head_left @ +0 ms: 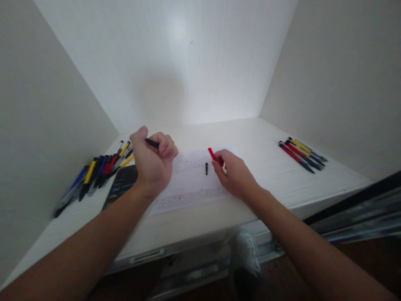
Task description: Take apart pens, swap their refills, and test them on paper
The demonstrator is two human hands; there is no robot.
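My left hand is raised above the white desk, fingers curled into a fist around a thin black pen part that sticks out near the thumb. My right hand rests on a sheet of paper covered with scribbled lines and pinches a red pen barrel. A small black pen piece lies on the paper just left of my right fingers.
A heap of several pens in blue, yellow, red and black lies at the left by the wall, next to a dark flat object. Several red, yellow and black pens lie in a row at the right. The desk sits between white walls.
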